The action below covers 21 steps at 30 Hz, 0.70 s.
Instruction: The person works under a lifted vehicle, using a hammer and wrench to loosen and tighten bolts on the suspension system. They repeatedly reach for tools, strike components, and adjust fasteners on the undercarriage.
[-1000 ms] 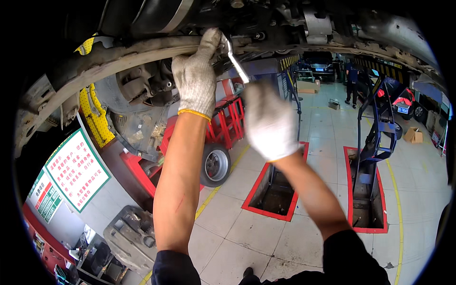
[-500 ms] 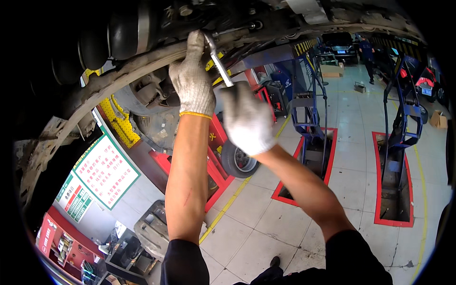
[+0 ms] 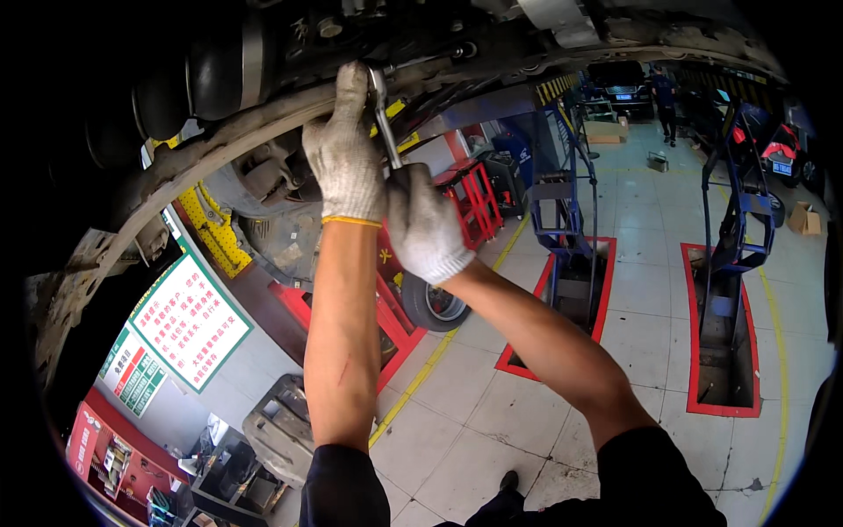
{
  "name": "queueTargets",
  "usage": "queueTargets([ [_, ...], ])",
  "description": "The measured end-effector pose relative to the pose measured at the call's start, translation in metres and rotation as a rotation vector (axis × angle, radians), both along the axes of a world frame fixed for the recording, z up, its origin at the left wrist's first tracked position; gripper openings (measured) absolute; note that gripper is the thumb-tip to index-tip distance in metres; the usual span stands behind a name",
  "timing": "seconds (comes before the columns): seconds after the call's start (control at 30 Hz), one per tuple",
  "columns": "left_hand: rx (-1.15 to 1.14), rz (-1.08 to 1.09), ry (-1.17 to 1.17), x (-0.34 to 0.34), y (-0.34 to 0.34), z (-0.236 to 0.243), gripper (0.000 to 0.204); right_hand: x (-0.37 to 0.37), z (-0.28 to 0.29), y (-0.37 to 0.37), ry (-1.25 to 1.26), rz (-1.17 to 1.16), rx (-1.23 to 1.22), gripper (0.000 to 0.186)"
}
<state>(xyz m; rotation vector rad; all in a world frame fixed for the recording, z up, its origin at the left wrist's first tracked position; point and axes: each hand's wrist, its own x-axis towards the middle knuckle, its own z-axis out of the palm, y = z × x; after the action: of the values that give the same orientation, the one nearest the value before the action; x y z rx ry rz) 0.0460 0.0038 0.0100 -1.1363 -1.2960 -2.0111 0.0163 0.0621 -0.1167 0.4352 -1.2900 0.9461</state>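
Overhead is a car's dark underside [image 3: 325,35] with a dirty metal beam [image 3: 202,149]. My left hand [image 3: 342,162], in a knitted grey-white glove, is raised to it, its fingers closed at the head of a silver wrench [image 3: 380,110], which sits at a long socket or extension reaching toward a round fitting [image 3: 465,50]. My right hand [image 3: 426,220], also gloved, is wrapped round the lower end of the wrench's handle, just right of my left wrist. The far side of my left hand's fingers is hidden.
Blue lift frames [image 3: 738,211] stand in red-edged floor pits [image 3: 694,351]. A tyre [image 3: 426,303], red racks [image 3: 474,202] and a cardboard box [image 3: 805,218] are around. A wall sign [image 3: 193,321] is at left. Another person [image 3: 665,105] stands far back near parked cars.
My right hand and the wrench handle have swung left toward my left wrist. My left hand stays at the wrench head. The view has shifted, and the far person is differently posed.
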Motion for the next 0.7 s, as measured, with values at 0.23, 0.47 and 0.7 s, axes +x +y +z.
queueTargets([
  [0.23,0.031,-0.045,-0.033,-0.025,-0.041,-0.017,0.056,0.169,0.046,0.068,-0.338,-0.261,0.378,0.032],
  [0.47,-0.044,-0.092,0.066,0.005,-0.003,0.002,0.044,-0.042,0.028,-0.008,0.045,-0.004,-0.088,0.057],
  [0.7,-0.011,0.111,0.013,-0.009,-0.037,-0.013,0.045,0.174,0.059,0.066,-0.366,-0.550,0.568,0.042],
])
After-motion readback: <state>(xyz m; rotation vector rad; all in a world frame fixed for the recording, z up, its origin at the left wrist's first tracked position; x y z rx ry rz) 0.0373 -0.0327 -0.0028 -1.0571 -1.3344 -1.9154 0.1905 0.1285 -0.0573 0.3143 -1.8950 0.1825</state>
